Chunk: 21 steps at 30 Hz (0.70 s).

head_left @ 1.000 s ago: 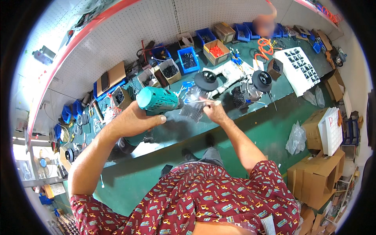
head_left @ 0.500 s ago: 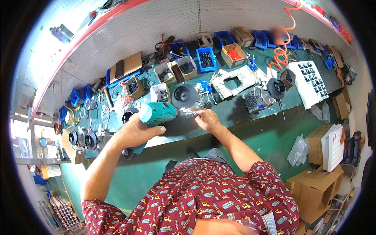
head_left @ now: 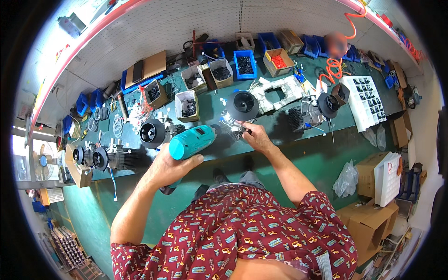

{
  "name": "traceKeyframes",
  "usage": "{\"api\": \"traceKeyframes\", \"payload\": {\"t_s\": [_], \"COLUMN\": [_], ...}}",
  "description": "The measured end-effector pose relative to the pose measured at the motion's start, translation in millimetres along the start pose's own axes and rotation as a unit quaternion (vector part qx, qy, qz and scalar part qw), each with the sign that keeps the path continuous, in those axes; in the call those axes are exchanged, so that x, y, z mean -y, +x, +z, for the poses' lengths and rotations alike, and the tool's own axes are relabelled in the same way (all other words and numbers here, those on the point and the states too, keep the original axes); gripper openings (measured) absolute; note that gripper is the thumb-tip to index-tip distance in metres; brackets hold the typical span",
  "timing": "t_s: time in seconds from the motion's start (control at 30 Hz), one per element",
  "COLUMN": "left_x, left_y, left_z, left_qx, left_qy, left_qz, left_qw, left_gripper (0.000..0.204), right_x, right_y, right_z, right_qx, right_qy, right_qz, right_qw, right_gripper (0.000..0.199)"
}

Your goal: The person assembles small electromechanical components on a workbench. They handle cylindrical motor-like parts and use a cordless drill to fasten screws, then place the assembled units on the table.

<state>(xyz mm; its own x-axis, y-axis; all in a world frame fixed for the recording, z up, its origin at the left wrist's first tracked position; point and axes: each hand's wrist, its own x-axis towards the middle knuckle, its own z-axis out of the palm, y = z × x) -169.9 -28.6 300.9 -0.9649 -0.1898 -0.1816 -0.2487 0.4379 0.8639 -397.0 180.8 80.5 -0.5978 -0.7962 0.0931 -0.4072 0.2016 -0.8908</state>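
Observation:
My left hand (head_left: 173,164) is wrapped round a teal cordless drill (head_left: 192,142), whose nose points right toward a motor unit with a black fan wheel (head_left: 242,105). That unit stands on the green bench, its light metal body and dark fins partly hidden below the wheel. At its near side my right hand (head_left: 257,139) is closed, fingers pinched round something dark and small that I cannot make out. A gap shows between the drill's nose and the fan wheel. Left of the drill sits another fan unit (head_left: 154,133).
More fan units stand at the bench's left end (head_left: 101,158) and at the right (head_left: 327,106). Behind are open boxes of small parts (head_left: 188,106), a blue bin (head_left: 245,65) and a box of red pieces (head_left: 278,62). A white tray (head_left: 362,102) and orange coiled hose (head_left: 332,69) lie right.
The fan unit by my right hand has shifted right and away from me. My right hand has moved right with it. The drill's nose, earlier up against the unit, is now apart from it.

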Motion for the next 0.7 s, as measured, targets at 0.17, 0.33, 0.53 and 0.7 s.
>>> {"api": "traceKeyframes", "payload": {"t_s": [0.17, 0.33, 0.53, 0.7], "left_x": [-11, -9, 0, 9], "left_y": [-5, -6, -8, -12], "left_z": [7, 15, 28, 34], "left_qx": [-0.003, 0.009, -0.011, -0.014], "left_qy": [-0.050, -0.066, -0.105, -0.133], "left_qz": [-0.019, -0.014, -0.036, -0.061], "left_qw": [0.999, 0.998, 0.994, 0.989], "left_gripper": [0.044, 0.048, 0.048, 0.048], "right_x": [-1, -10, 3, -2], "right_y": [-6, -4, -4, -16], "right_z": [1, 4, 5, 22], "right_qx": [0.033, 0.031, 0.040, -0.056], "right_qy": [0.061, 0.041, 0.059, 0.318], "right_qz": [0.062, 0.117, 0.070, 0.166], "right_qw": [0.996, 0.992, 0.995, 0.932], "right_gripper": [0.042, 0.044, 0.032, 0.014]}}
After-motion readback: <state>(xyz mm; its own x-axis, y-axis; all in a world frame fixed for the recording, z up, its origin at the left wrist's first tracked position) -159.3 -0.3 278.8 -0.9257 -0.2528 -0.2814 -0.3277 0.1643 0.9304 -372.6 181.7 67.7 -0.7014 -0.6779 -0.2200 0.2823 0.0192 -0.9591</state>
